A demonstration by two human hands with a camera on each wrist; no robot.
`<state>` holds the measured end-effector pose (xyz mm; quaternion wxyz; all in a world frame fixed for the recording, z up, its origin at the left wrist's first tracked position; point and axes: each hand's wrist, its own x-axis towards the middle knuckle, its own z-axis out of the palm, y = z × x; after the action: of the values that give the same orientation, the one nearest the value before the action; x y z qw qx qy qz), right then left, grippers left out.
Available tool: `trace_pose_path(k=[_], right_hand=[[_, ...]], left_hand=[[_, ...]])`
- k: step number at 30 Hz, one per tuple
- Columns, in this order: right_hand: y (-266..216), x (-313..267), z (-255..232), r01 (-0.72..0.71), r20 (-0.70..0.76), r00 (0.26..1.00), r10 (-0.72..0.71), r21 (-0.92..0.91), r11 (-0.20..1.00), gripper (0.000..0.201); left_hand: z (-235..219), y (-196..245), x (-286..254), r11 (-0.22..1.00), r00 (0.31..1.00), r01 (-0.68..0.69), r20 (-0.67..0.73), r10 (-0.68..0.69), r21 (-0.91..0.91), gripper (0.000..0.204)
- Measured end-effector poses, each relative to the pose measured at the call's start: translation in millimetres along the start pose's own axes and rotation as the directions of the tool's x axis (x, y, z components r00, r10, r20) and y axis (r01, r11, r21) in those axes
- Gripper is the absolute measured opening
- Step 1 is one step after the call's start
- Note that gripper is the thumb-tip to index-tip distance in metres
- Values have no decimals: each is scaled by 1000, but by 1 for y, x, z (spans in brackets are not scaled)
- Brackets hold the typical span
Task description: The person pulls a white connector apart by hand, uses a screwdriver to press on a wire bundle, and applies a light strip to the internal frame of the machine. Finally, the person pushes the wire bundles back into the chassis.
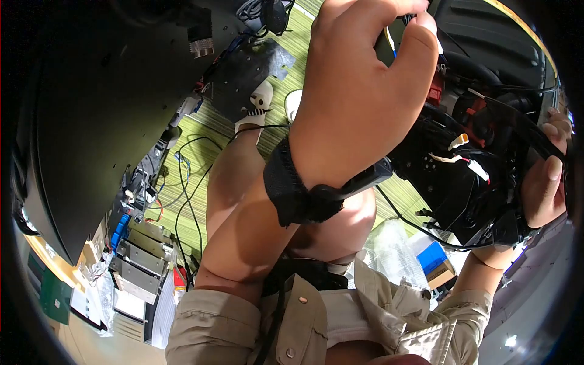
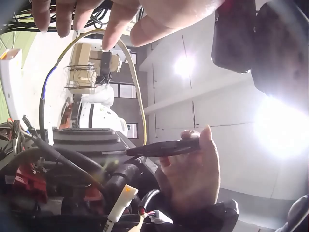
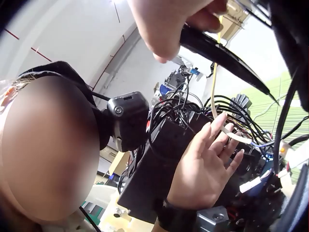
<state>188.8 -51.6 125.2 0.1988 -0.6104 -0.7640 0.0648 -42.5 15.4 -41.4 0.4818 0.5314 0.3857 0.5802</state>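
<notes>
My left hand [image 1: 365,91] is raised over a black machine's wiring, with a thumb and finger close together at the top of the head view. From the right wrist, the left hand [image 3: 200,169] shows spread, nearly straight fingers, and a yellow cable [image 3: 213,92] crosses them; whether it is held, I cannot tell. My right hand [image 1: 547,176] grips a slim black pointed tool [image 2: 166,147], its tip toward the wiring. Below the tool are a white connector with an orange end [image 2: 123,203] and a plain white connector [image 1: 477,170].
A large black panel [image 1: 121,91] fills the left side, with loose wires along its edge. Black cables [image 1: 188,201] hang over the green striped floor [image 1: 280,55]. Clear plastic wrap [image 1: 389,249] and a blue and brown box [image 1: 435,261] lie low at the right.
</notes>
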Motion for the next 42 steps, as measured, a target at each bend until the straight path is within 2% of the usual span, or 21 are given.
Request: trace_pose_path(k=[4, 6, 7, 8, 9, 16, 18, 20, 22, 32, 35, 38, 40, 42], right_hand=[[-7, 11, 17, 7, -57, 998, -4, 52, 999, 38], [1, 29, 32, 317, -118, 947, -298, 201, 927, 23], [-1, 23, 26, 318, -118, 947, -299, 201, 927, 23], [-6, 12, 14, 151, -25, 989, -149, 172, 974, 25], [-10, 7, 8, -17, 61, 998, 9, 128, 992, 30], [-16, 14, 10, 9, 163, 986, -30, 127, 992, 24], [-30, 19, 12, 56, 198, 979, -36, -95, 994, 21], [-32, 18, 13, 19, 188, 982, 2, -113, 993, 20], [-30, 20, 10, 63, 242, 970, -30, -130, 989, 20], [-27, 27, 11, 118, 283, 956, -75, -135, 984, 20], [-29, 27, 13, 94, 240, 969, -67, -105, 990, 19], [-28, 27, 11, 3, 257, 966, 12, -58, 998, 17], [-24, 27, 9, 107, 315, 947, -70, -100, 989, 17], [-25, 24, 12, 74, 290, 956, -52, -66, 995, 17]], left_hand=[[-3, -2, 3, 998, 999, 52, 1, -52, -34, 20], [-3, -2, 5, 996, 997, 77, 1, -77, -51, 20], [-3, -2, 5, 994, 996, 89, 2, -89, -59, 21], [-3, 0, 5, 993, 995, 101, 2, -101, -66, 21], [-5, 1, 5, 991, 994, 112, 1, -112, -70, 21], [-1, 4, 11, 978, 984, 175, 3, -176, -110, 22], [-2, 9, 11, 972, 981, 192, 9, -193, -133, 22], [-5, 14, 11, 965, 977, 211, 15, -211, -154, 22], [-8, 15, 13, 957, 973, 231, 23, -231, -175, 22], [-8, 20, 22, 903, 941, 336, 71, -330, -268, 23], [-12, 19, 25, 879, 925, 379, 96, -368, -290, 24], [-19, 17, 30, 856, 908, 420, 120, -402, -302, 24], [-20, 18, 31, 841, 895, 445, 136, -424, -307, 24], [-23, 19, 30, 825, 881, 473, 149, -450, -309, 24]])
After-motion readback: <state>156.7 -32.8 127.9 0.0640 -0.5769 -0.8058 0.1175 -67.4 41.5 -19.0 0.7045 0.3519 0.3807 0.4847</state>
